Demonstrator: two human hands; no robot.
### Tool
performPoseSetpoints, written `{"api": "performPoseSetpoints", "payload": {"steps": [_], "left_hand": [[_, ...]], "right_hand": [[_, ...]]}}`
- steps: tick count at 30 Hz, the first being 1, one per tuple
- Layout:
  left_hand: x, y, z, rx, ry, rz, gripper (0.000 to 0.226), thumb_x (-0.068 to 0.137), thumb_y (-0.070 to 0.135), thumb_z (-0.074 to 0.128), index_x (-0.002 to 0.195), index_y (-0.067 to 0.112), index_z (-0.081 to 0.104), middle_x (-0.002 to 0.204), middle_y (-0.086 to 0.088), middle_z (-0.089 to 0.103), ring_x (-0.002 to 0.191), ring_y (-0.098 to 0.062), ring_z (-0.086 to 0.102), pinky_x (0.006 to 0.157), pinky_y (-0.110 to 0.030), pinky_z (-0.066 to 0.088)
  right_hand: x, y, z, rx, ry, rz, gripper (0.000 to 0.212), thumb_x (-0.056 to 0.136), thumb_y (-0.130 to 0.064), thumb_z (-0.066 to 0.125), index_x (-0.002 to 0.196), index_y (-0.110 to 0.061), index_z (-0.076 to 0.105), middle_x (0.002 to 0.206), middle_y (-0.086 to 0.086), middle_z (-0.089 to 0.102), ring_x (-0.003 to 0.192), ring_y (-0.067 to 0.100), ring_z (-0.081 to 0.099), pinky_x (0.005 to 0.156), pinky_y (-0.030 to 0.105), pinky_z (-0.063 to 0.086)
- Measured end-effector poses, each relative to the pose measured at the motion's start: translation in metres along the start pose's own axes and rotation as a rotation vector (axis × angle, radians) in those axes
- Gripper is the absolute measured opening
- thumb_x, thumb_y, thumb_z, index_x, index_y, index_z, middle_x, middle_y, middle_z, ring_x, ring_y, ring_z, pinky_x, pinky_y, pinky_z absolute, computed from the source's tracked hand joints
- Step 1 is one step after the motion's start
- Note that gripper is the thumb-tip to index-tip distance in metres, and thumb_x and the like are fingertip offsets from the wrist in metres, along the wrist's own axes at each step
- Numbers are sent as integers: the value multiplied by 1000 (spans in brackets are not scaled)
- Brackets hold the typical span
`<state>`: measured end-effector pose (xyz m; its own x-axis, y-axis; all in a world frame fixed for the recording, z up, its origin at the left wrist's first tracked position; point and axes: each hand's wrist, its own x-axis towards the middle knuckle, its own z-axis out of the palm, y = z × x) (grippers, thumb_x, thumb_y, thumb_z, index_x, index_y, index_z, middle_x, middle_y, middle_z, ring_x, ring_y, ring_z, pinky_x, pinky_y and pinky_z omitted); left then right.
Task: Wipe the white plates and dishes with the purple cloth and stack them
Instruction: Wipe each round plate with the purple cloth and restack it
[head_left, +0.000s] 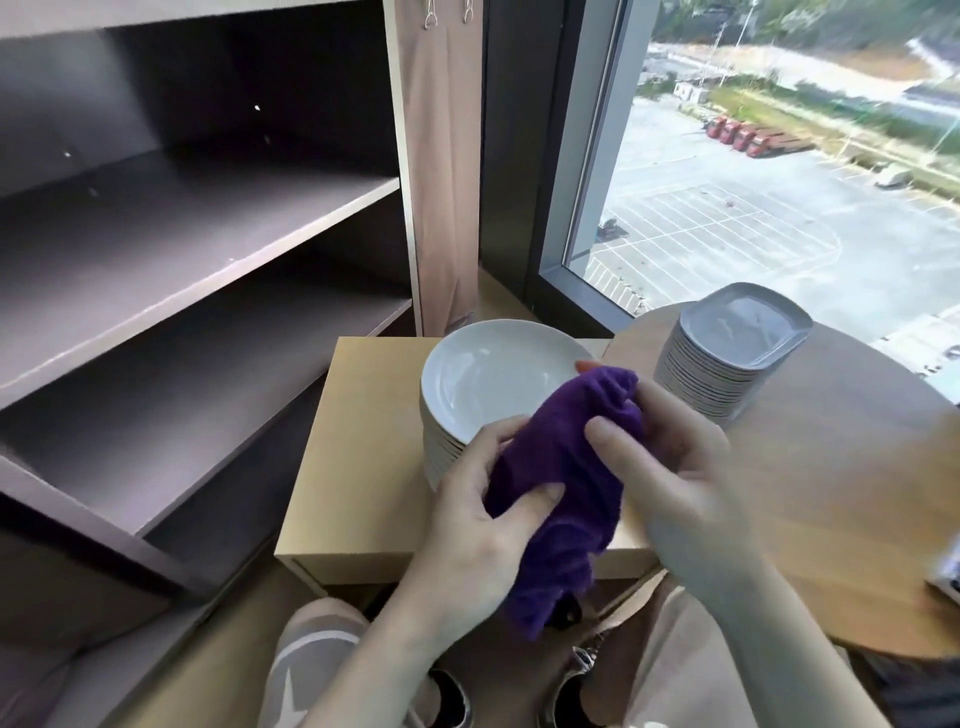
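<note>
Purple cloth (561, 467) bunched between both hands: left hand (483, 499) pinching low, right hand (675, 467) curled round the top. Soft, limp, light. Round white plates (483, 374) stacked just beyond left fingers; stiff, probably slick, breakable: best gripped at rim.

Dark shelving (197, 218) beside bright window (753, 171)

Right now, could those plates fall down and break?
Maybe. The left hand and right hand both hold the purple cloth, so nothing steadies the round plates; a hard wipe might slide the top one. The stack of square dishes is tall and near the right hand, so a bump could tip it.
</note>
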<state>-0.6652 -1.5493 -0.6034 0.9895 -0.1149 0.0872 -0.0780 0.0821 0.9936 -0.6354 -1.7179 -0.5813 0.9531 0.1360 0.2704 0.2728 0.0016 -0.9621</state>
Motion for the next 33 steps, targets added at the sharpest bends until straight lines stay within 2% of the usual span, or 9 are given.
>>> {"api": "performPoseSetpoints", "payload": {"steps": [3, 7, 12, 15, 17, 20, 22, 27, 33], "left_hand": [[-8, -6, 1, -141, 5, -64, 33, 98, 17, 64, 129, 29, 64, 126, -6, 71, 121, -26, 66, 103, -46, 54], [-17, -9, 7, -84, 15, -59, 34, 97, 18, 62, 131, 26, 64, 127, -7, 70, 122, -28, 65, 106, -51, 50], [-16, -11, -2, -28, -120, -130, 45, 87, 16, 54, 128, 29, 66, 129, -7, 63, 120, -28, 62, 102, -46, 52], [-10, -4, -3, -18, -273, -77, 55, 95, 7, 47, 142, 34, 56, 130, -1, 68, 122, -22, 64, 100, -37, 55], [-1, -4, 1, 73, -175, -44, 51, 97, 11, 51, 141, 38, 54, 127, 6, 69, 117, -18, 65, 97, -37, 56], [24, -5, -8, 383, 218, 115, 46, 87, 28, 56, 131, 42, 54, 116, 22, 63, 114, -6, 60, 88, -21, 50], [49, -4, -26, 457, 393, 147, 46, 82, 30, 52, 127, 36, 57, 117, 22, 60, 116, -2, 56, 90, -19, 46], [98, -20, -63, 420, 379, -85, 77, 78, 30, 43, 155, 22, 36, 157, 7, 37, 147, -8, 28, 122, -36, 25], [104, -81, -63, 183, 303, -80, 63, 81, 20, 40, 142, 37, 34, 137, 29, 49, 127, 12, 48, 99, -12, 41]], "right_hand": [[-15, 12, 5, -441, 123, -103, 46, 90, -55, 61, 136, -49, 56, 119, -13, 55, 116, 16, 58, 98, 26, 47], [-44, 26, 37, -80, 54, -15, 68, 86, -45, 67, 148, -49, 40, 137, -7, 60, 128, 16, 59, 104, 33, 50], [-43, 34, 33, -69, 178, 37, 59, 92, -33, 66, 146, -41, 45, 129, -5, 67, 120, 20, 65, 103, 51, 52], [-26, 31, 16, -161, 136, -11, 67, 97, -17, 69, 149, -47, 39, 136, -12, 61, 122, 17, 64, 100, 42, 56], [-11, 30, 9, -251, 72, -32, 69, 96, -15, 70, 148, -49, 41, 134, -16, 59, 120, 15, 65, 97, 32, 56], [24, 33, -7, -450, 62, -91, 59, 93, -20, 70, 142, -47, 51, 129, -20, 57, 119, 2, 57, 94, 8, 41], [53, 32, -18, -595, 29, -62, 56, 92, -26, 70, 140, -47, 52, 120, -22, 55, 109, 1, 57, 85, 8, 40], [123, 33, -14, -980, -1, -54, 43, 94, -38, 61, 136, -43, 57, 118, -11, 51, 96, 21, 59, 74, 35, 43], [127, 82, 16, -1415, -171, -17, 26, 97, -33, 51, 115, -28, 69, 115, -4, 54, 97, 24, 59, 69, 34, 40]]}}
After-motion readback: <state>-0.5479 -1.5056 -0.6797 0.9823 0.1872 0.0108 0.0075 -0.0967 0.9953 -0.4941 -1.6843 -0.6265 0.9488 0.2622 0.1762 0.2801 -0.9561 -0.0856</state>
